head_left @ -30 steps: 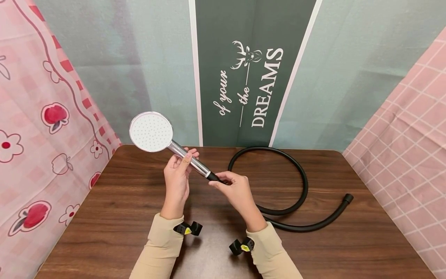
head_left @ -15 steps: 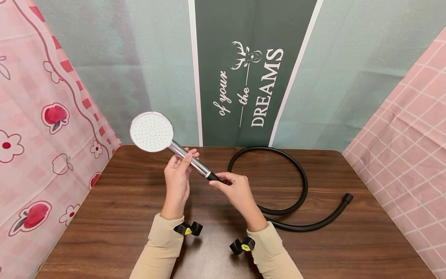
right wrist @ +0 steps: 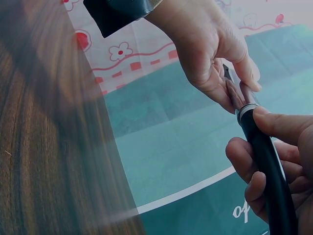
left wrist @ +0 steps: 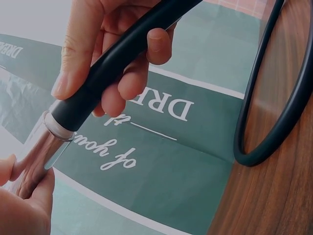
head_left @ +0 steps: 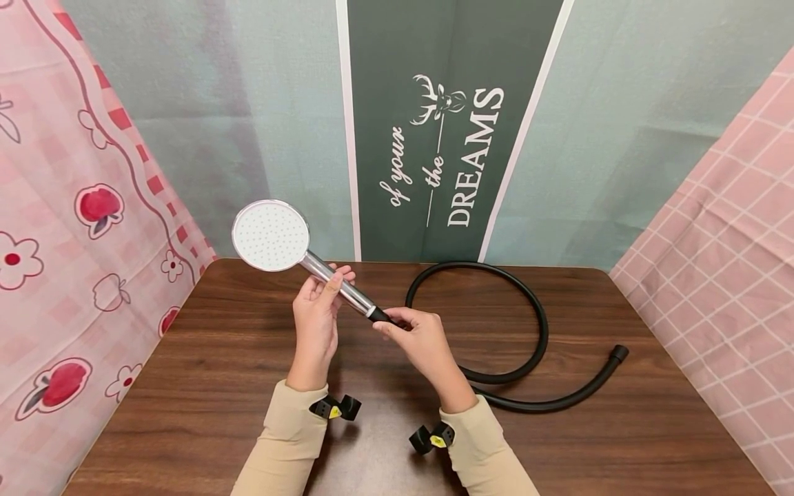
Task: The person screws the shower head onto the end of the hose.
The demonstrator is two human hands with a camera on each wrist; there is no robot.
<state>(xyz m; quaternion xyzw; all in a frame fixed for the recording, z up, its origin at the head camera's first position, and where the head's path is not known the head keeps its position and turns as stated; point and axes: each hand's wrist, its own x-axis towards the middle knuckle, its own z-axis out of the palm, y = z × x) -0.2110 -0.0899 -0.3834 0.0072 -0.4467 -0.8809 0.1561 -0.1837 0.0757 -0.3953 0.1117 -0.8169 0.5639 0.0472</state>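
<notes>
A chrome shower head (head_left: 271,235) with a white dotted face tilts up to the left, above the table. My left hand (head_left: 316,313) holds its shiny handle, thumb on top. At the handle's lower end, a white ring meets the black end of a shower hose (left wrist: 93,93). My right hand (head_left: 422,337) grips that hose end between thumb and fingers, close to the joint, as the right wrist view also shows. From there the hose loops over the table to a free black end at the right.
The brown wooden table (head_left: 558,448) reaches back to a green-grey printed cloth (head_left: 422,227). Pink patterned cloth (head_left: 74,310) hangs at the left and pink checked cloth (head_left: 732,289) at the right. Each wrist wears a small black camera.
</notes>
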